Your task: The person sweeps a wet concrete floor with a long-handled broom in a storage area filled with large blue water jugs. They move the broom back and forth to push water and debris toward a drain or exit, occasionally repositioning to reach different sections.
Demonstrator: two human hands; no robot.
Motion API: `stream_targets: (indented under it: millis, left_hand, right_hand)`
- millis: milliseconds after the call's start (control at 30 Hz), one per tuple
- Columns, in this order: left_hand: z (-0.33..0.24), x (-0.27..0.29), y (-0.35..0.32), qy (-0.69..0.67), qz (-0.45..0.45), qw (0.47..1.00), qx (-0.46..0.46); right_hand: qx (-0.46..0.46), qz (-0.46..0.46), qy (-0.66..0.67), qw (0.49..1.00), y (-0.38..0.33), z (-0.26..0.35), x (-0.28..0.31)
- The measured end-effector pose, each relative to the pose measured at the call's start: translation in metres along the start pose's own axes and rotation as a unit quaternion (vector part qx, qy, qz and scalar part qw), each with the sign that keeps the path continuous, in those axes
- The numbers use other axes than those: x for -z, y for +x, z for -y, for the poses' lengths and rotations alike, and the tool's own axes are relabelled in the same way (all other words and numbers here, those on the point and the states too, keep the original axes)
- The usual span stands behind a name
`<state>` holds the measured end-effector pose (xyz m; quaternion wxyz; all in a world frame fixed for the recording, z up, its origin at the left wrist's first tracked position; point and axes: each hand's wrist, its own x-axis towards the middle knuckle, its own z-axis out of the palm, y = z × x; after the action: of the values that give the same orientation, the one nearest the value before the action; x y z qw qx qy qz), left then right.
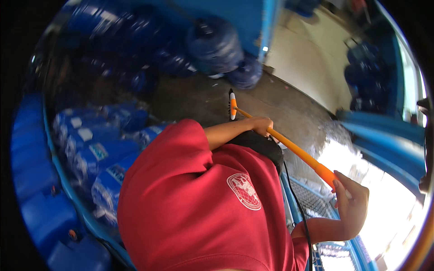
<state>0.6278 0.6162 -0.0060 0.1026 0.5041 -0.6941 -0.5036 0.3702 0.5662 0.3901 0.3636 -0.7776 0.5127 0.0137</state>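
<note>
Grip: both hands closed on one orange pole (296, 151). Left hand (261, 125) clasps the shaft partway along, back of the hand toward the camera, its fingers partly hidden. Right hand (353, 198) grasps the thicker upper end, thumb and fingers about it. Pole runs obliquely, from the right hand at lower right, through the left hand, up to a narrow orange-and-white head (233, 108) with dark bristle-like projections along its left side. Head is over the dark floor (181, 97), beyond the left hand; whether it presses on the floor cannot be determined from this angle. Near the head, slightly above it in view: a round blue jug (246, 73), beside a larger translucent blue jug (214, 45). Left side: blue bottles in clear wrap (106, 153), grouped close together, some bearing pale labels; solid blue containers (45, 212) at the far left edge. Red shirt (190, 207) with a white round emblem fills the lower centre. Black cable (296, 194) hangs between shirt and right hand. Upper right: pale wall panel (312, 63), with more blue jugs (363, 74) stacked past it. Strong glare at lower right, detail lost.
</note>
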Motion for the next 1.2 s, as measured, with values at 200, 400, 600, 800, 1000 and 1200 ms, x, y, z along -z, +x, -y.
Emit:
stream_targets:
  millis: [200,400,600,800,1000,1200]
  left_hand:
    - [0.077,0.026,-0.142,-0.061,-0.147,0.981,0.109]
    - [0.130,0.061,-0.255,-0.034,-0.296,0.937,0.181]
    - [0.194,0.095,-0.334,0.019,-0.383,0.882,0.274]
    - [0.266,0.115,-0.397,0.068,-0.350,0.883,0.306]
    - [0.329,0.144,-0.448,0.065,-0.281,0.890,0.353]
    - [0.371,0.155,-0.513,0.058,-0.236,0.882,0.403]
  right_hand:
    - [0.241,0.045,-0.061,0.968,0.053,0.110,-0.076]
    - [0.406,0.086,-0.078,0.906,0.089,0.200,-0.128]
    - [0.433,0.151,-0.083,0.885,0.130,0.250,-0.174]
    - [0.375,0.254,-0.265,0.851,0.180,0.307,-0.244]
    - [0.393,0.286,-0.273,0.830,0.227,0.392,-0.299]
    - [0.477,0.325,-0.238,0.781,0.253,0.472,-0.353]
